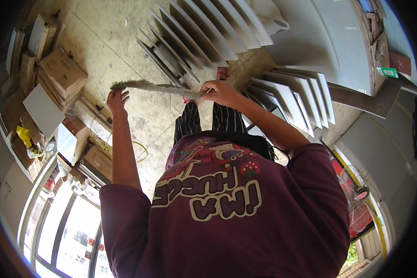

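Observation:
A long, thin grey slab (157, 87) is held up in front of me, seen nearly edge-on, with a rough, mottled surface; its material I cannot make out. My left hand (118, 99) is at its left end, fingers curled against the edge. At the other end, my right hand (219, 93) pinches the slab between thumb and fingers. The slab lies almost level, its left end slightly higher in the picture. Beyond it stands a rack of upright, tile-like panels (204, 32) on the floor.
More upright panels (306, 97) stand close on my right, beside a brown board (370, 97). Cardboard boxes (62, 74) are stacked at the left, near a coiled yellow hose or cable (102, 146). A wire-guarded fan (354, 185) is at the lower right. My feet are on a stained floor (97, 37).

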### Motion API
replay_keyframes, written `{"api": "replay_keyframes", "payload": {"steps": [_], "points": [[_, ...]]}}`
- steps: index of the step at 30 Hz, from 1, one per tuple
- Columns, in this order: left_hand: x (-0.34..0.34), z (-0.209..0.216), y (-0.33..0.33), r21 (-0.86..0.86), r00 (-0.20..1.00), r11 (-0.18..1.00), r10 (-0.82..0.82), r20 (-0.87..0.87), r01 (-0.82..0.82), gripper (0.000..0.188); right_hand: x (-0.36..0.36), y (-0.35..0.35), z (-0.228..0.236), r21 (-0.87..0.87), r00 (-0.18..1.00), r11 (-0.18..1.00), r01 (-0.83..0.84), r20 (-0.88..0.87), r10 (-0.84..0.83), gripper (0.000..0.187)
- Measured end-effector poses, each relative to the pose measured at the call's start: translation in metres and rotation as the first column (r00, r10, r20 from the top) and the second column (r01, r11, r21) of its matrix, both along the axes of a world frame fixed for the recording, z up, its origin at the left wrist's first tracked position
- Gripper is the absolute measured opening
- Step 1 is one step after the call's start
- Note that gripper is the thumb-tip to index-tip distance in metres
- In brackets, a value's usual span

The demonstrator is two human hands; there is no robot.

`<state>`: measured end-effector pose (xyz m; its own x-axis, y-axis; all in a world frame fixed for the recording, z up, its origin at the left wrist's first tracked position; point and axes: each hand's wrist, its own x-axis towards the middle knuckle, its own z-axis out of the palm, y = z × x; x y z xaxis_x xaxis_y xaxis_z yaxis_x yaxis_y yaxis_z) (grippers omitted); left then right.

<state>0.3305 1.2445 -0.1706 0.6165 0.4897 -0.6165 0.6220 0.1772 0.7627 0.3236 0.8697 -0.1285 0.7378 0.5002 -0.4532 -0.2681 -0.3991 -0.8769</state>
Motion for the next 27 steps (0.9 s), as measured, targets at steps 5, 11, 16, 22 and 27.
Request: {"api": "replay_keyframes", "payload": {"steps": [5, 11, 16, 22, 27], "points": [[0.068, 0.031, -0.045, -0.012, 0.979, 0.99, -0.137, 0.154, 0.141, 0.02, 0.021, -0.029, -0.006, 0.061, 0.968, 0.974, 0.219, -0.134, -0.21, 0.022], [0.16, 0.095, -0.129, -0.073, 0.849, 0.921, -0.319, 0.42, 0.382, 0.011, 0.069, -0.096, 0.092, -0.034, 0.894, 0.893, 0.449, 0.033, -0.448, 0.017], [0.193, 0.132, -0.171, -0.077, 0.736, 0.873, -0.356, 0.576, 0.482, 0.013, 0.078, -0.138, 0.151, 0.101, 0.745, 0.773, 0.627, 0.214, -0.632, 0.016], [0.192, 0.092, -0.184, -0.131, 0.776, 0.849, -0.392, 0.494, 0.511, 0.014, 0.066, -0.14, 0.143, -0.058, 0.733, 0.784, 0.618, 0.402, -0.548, 0.014], [0.166, 0.001, -0.171, -0.18, 0.887, 0.876, -0.41, 0.214, 0.448, 0.016, 0.045, -0.124, 0.045, -0.231, 0.819, 0.813, 0.535, 0.378, -0.432, 0.012]]}}
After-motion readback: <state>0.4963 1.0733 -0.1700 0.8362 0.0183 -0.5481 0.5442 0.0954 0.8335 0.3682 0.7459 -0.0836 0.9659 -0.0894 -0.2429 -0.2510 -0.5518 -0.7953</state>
